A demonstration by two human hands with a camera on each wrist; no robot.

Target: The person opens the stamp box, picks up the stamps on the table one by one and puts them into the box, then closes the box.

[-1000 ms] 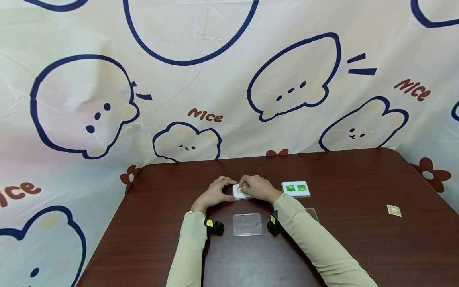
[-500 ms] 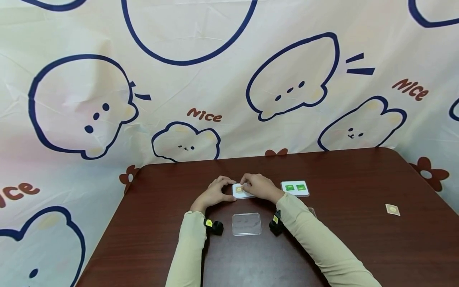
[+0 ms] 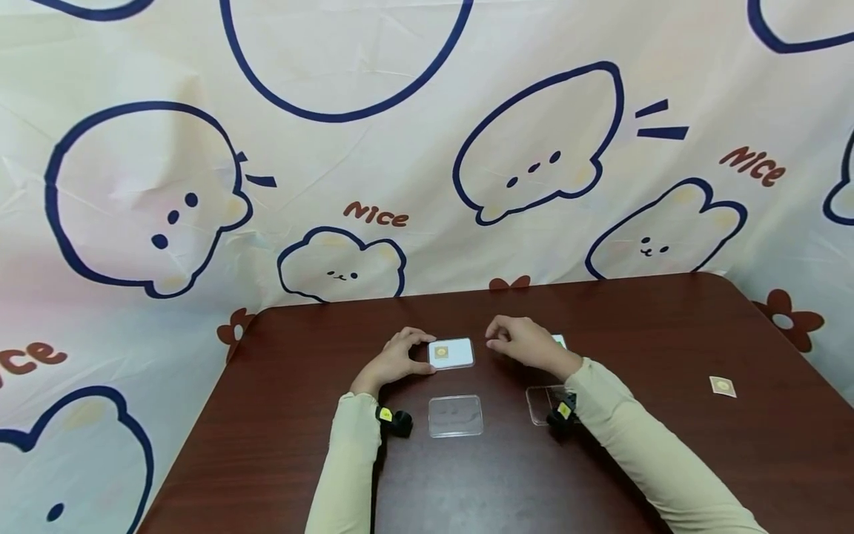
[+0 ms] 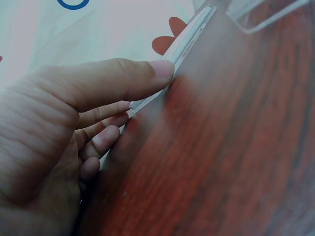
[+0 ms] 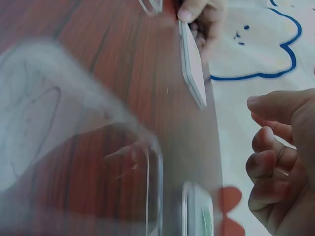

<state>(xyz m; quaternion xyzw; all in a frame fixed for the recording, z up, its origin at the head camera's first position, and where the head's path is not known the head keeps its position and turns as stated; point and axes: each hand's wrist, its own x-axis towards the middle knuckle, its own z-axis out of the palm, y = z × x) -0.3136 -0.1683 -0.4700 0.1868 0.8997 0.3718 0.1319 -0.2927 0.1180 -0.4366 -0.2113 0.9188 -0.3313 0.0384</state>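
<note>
A flat clear case with a white insert [image 3: 460, 354] lies on the table, a small yellowish square with a round centre [image 3: 441, 352] on the left part of the insert. My left hand [image 3: 394, 360] grips the case's left end, thumb on the near edge and fingers on the far edge; the left wrist view shows the thumb against the case side [image 4: 189, 42]. To the right, my right hand [image 3: 530, 345] is in the air with fingers loosely curled, holding nothing. Behind it, mostly hidden, is a second white case with green [image 3: 559, 340], partly visible in the right wrist view.
A clear plastic cover [image 3: 456, 416] lies in front of the held case. Another clear cover [image 3: 540, 404] lies under the right wrist. Far right on the brown table [image 3: 640, 326] is a loose yellowish square [image 3: 723, 386]. A patterned cloth [image 3: 427, 148] hangs behind the table.
My right hand has left the white insert and moved right, uncovering the case and now covering most of the green one. The left hand keeps its grip.
</note>
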